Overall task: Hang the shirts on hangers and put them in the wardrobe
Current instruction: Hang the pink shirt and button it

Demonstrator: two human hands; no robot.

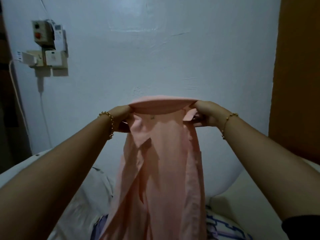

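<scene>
Holding pink shirt (161, 153) up by collar, left hand (123, 121) and right hand (207, 115) fingers pinching its ends. No hanger visible; fetching one is likely next.

Dim, bluish indoor light, soft overall focus, and wide-angle stretching toward the frame edges.

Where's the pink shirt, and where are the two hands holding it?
pink shirt (161, 161): head view, front panel below the collar.
left hand (121, 120): head view, middle of the hand.
right hand (208, 113): head view, middle of the hand.
</scene>
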